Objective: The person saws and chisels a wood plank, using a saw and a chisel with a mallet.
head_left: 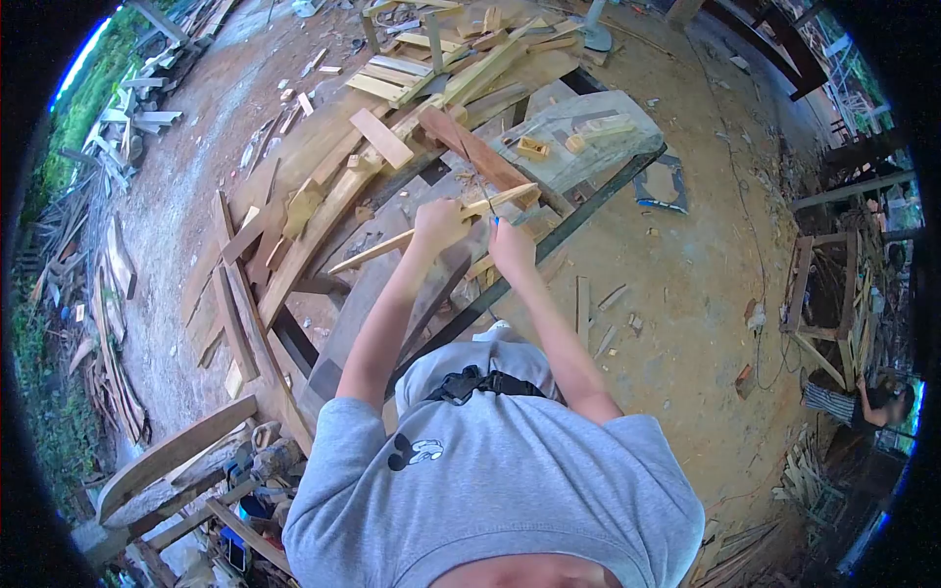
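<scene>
My left hand [441,223] is closed around a long, pale wooden strip [377,251], which narrows toward its ends and lies slanting across the workbench. Just right of it, my right hand [512,250] grips a thin, dark-bladed tool [493,208] with a bit of blue at its handle. The blade crosses the strip and points away from me; its exact kind is too small to tell. Behind the strip lies a reddish-brown plank [475,149]. My fingers hide most of the tool's handle.
On the grey bench top [627,113] sits a small yellow wooden block [532,148]. Stacked planks [338,201] crowd the left and far side. A flat blue-edged package [662,184] lies on the dirt floor. Another person [863,402] is at far right, near a wooden frame [823,284].
</scene>
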The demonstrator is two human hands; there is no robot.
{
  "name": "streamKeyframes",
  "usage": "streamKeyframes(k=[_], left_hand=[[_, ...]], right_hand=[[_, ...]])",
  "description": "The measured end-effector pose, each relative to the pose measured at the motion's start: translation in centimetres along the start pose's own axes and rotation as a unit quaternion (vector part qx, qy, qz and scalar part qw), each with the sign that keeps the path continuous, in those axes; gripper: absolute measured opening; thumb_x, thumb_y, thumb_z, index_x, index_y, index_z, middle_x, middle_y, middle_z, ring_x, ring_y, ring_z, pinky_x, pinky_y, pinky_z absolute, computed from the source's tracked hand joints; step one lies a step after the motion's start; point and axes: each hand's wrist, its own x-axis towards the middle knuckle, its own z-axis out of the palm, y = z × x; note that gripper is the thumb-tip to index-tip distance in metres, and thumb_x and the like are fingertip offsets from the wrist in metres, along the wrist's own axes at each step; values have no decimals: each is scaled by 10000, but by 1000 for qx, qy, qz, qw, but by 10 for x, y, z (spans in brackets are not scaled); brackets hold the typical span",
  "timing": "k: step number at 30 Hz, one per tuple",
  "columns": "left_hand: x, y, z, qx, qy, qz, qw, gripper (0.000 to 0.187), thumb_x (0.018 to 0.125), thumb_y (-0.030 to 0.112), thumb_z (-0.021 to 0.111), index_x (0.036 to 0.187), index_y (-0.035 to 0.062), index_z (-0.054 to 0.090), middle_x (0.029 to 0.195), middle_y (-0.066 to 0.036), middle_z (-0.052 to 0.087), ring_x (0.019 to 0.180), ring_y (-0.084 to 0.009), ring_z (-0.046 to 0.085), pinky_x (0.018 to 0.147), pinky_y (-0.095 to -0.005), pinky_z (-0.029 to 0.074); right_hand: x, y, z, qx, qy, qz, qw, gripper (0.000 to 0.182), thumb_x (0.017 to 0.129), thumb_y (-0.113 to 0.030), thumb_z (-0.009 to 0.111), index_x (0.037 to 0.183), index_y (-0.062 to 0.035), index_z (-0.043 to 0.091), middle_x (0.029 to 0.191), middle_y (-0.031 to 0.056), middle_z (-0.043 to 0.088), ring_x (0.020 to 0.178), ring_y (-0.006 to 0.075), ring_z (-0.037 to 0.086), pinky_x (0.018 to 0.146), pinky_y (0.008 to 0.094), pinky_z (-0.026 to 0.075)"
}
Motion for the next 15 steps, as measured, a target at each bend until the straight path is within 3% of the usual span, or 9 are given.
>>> streamKeyframes(k=[4,9,12,15], left_hand=[[3,-2,11,27,82,39,996,214,678,232,564,781,51,610,720,-149,606,659,-311,598,597,-400,484],[21,-14,7,23,-12,10,1000,217,645,192,593,758,11,631,779,-178,612,714,-293,611,640,-370,495],[21,-14,-2,-4,-7,-11,1000,225,625,200,614,749,13,632,802,-181,612,749,-286,611,651,-360,496],[23,-12,-23,-42,-77,-28,996,267,591,239,648,737,16,635,812,-167,617,762,-273,609,642,-358,494]], right_hand=[[6,6,11,6,25,-25,999,304,870,-253,374,763,-13,527,668,206,578,641,363,570,587,458,443],[12,4,10,26,44,-46,998,313,868,-242,388,728,-2,531,638,224,564,625,379,564,572,468,439],[7,5,7,31,75,-92,992,333,871,-238,381,704,11,527,636,236,555,620,394,555,564,474,433],[-40,13,-5,43,-1,-11,999,336,873,-235,377,709,18,525,637,245,546,625,407,544,568,477,425]])
